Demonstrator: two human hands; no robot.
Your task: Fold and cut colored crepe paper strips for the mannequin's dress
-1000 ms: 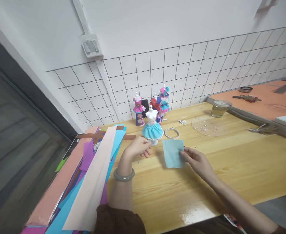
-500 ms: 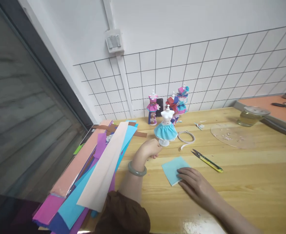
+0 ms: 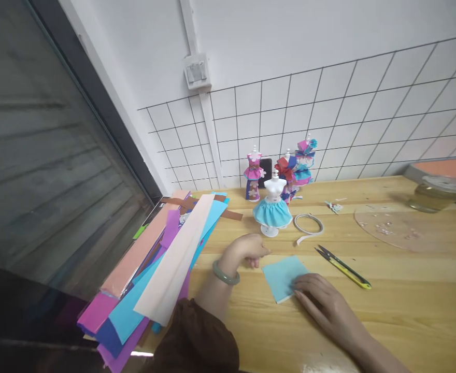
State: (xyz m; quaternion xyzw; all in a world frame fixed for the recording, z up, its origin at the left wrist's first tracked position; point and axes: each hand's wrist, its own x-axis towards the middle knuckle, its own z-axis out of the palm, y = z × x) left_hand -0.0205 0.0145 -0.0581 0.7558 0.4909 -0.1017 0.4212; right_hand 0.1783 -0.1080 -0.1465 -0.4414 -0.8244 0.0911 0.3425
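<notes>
A small white dress-form mannequin (image 3: 275,190) in a gathered light blue skirt (image 3: 272,213) stands upright on its round base. My left hand (image 3: 249,247), with a bracelet at the wrist, hovers in front of that base, apart from it. Its index finger points right, the other fingers hang loosely bent, and nothing shows in them. A light blue crepe paper square (image 3: 282,277) lies on the table between my hands. My right hand (image 3: 323,298) has its fingers over the square's right edge and the thumb at the near corner, gripping it.
Yellow thread snips (image 3: 344,267) and a coiled white ribbon (image 3: 309,225) lie right of the mannequin. Dressed mannequins (image 3: 254,176) stand behind. Crepe paper strips (image 3: 177,259) pile up at left. A clear disc with beads (image 3: 391,228) and a glass container (image 3: 433,197) are at right.
My left hand has come away from the mannequin's base, toward the blue square. My right hand still holds the square's edge. The whole view has shifted slightly to the left.
</notes>
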